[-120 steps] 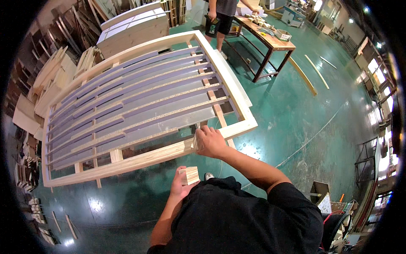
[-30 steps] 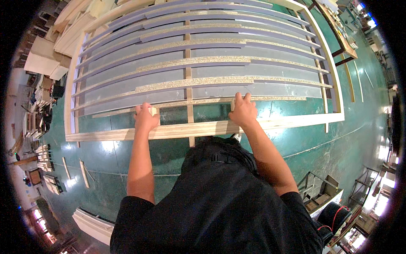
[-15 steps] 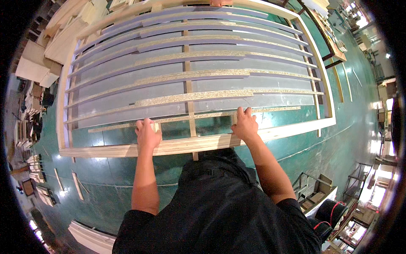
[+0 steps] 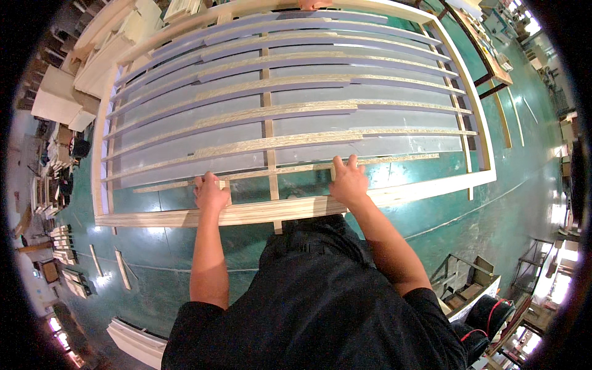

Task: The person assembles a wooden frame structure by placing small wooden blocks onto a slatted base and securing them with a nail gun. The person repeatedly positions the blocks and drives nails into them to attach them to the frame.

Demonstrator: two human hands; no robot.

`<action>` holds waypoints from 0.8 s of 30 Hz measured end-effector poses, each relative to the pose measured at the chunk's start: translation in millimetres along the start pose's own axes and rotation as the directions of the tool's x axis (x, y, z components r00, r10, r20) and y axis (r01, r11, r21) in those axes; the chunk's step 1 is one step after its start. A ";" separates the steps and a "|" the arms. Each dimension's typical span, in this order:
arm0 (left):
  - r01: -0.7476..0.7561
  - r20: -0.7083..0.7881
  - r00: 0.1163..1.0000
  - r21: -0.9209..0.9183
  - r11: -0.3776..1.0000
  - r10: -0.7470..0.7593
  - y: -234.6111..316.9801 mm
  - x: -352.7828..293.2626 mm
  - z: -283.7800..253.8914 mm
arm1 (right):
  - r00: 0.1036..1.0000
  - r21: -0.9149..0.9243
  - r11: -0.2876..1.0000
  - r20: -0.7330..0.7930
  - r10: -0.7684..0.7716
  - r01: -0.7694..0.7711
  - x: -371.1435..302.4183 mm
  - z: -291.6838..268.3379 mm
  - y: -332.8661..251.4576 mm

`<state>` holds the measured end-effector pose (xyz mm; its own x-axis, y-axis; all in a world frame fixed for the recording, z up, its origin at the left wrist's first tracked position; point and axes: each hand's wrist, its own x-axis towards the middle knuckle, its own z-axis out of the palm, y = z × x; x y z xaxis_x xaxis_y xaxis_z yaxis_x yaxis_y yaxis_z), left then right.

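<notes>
Bending its fingers [image 4: 210, 179] around a block [image 4: 226, 192] just inside the near edge of the frame [image 4: 425, 187], the left hand [image 4: 213, 195] holds it; the right hand [image 4: 349, 182], fingers likewise partly closed, holds a second block [image 4: 333, 173]. Slats [image 4: 308, 141] lie beyond.

The scene is viewed from the wearer's head through one wide fisheye camera, pointed steeply down past a black shirt [image 4: 320, 308] onto a nearby wooden frame [image 4: 265, 211] and green floor [image 4: 524, 172].
</notes>
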<state>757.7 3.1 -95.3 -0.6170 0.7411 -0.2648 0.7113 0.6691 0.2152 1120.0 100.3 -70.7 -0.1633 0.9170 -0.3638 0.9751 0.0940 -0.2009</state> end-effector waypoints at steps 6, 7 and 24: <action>-0.049 0.058 0.997 0.073 0.996 0.044 -2.7 19.6 8.1 | 0.997 0.067 0.996 -0.058 -0.047 0.051 1.1 11.5 16.2; -0.113 0.041 0.993 0.097 0.989 0.110 -9.7 30.8 15.2 | 0.998 0.089 0.996 -0.065 -0.027 0.032 0.9 13.0 22.2; -0.592 -0.300 0.724 0.191 0.783 0.621 -16.6 129.3 59.4 | 1.000 0.298 0.954 -0.021 -0.019 0.024 -13.1 21.5 17.1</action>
<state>686.1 84.5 -189.0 -0.1060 0.9690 0.2234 0.9865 0.0742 0.1462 1135.6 81.6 -89.0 -0.1784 0.9230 -0.3410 0.8817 -0.0039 -0.4719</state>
